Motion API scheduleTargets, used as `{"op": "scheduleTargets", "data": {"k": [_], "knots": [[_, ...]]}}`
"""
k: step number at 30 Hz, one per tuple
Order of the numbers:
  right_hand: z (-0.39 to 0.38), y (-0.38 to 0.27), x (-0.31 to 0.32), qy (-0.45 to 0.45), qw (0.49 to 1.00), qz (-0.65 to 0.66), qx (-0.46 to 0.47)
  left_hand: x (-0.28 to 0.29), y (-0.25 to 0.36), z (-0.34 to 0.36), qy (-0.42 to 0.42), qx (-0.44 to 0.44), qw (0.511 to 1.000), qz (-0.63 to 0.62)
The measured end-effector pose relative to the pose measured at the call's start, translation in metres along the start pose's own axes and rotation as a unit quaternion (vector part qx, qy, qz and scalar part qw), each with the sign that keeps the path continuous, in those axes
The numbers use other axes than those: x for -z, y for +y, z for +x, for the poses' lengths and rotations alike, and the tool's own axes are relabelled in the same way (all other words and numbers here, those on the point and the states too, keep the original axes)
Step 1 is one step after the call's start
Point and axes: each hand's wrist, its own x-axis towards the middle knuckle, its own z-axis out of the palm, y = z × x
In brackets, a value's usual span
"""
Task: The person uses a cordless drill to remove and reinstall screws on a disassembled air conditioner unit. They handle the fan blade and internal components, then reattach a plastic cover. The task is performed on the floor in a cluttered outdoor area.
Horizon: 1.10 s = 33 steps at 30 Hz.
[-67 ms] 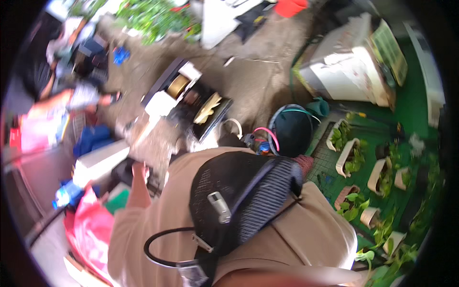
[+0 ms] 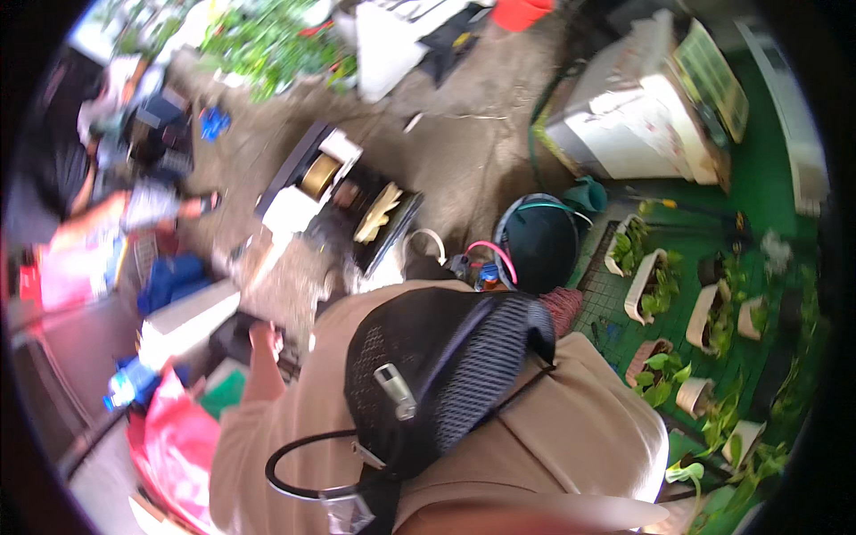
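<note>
My left hand [image 2: 267, 337] reaches down beside a dark object [image 2: 234, 332] and a pale board [image 2: 187, 321]; its fingers are small and blurred, so what they hold, if anything, is unclear. A pink-red bag [image 2: 178, 450] lies below it, near a green item [image 2: 225, 390] and a blue bottle [image 2: 129, 383]. A black mesh bag with a strap [image 2: 437, 374] rests on my beige shirt in the middle of the view. My right hand cannot be seen.
Another person [image 2: 67, 152] is at the upper left. An opened machine [image 2: 321, 183] stands on the concrete floor, near a dark bucket [image 2: 535, 245]. Potted plants [image 2: 655, 285] and a white cabinet [image 2: 624, 116] are on the right. Leafy greens [image 2: 267, 49] and a red bucket [image 2: 520, 12] lie behind.
The whole view has shifted and tilted slightly: things on the left sit a little lower, those on the right a little higher. No object has visibly been picked up or let go.
</note>
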Motion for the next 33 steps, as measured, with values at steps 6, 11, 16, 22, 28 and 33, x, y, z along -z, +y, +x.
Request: {"op": "scheduleTargets", "data": {"k": [6,11,16,22,28,33], "knots": [[0.102,-0.041,-0.034,-0.076,0.993,0.084,-0.018,-0.072,0.095,-0.062,-0.12,0.067,0.986,-0.091],[0.125,-0.039,0.011,0.009,0.995,0.096,-0.034,-0.092,0.181,-0.028,-0.133,0.095,0.959,-0.231],[0.136,-0.033,0.034,0.107,0.994,0.024,-0.025,-0.054,0.277,0.035,-0.058,-0.054,0.981,-0.178],[0.152,-0.042,0.063,0.081,0.994,0.064,-0.043,-0.052,0.34,0.062,-0.115,0.003,0.987,-0.115],[0.166,-0.04,0.132,0.25,0.964,0.089,0.015,-0.063,0.421,0.113,-0.188,0.014,0.982,-0.001],[0.223,-0.051,0.287,0.495,0.853,0.018,0.164,-0.078,0.537,0.191,-0.227,-0.001,0.973,0.048]]}}
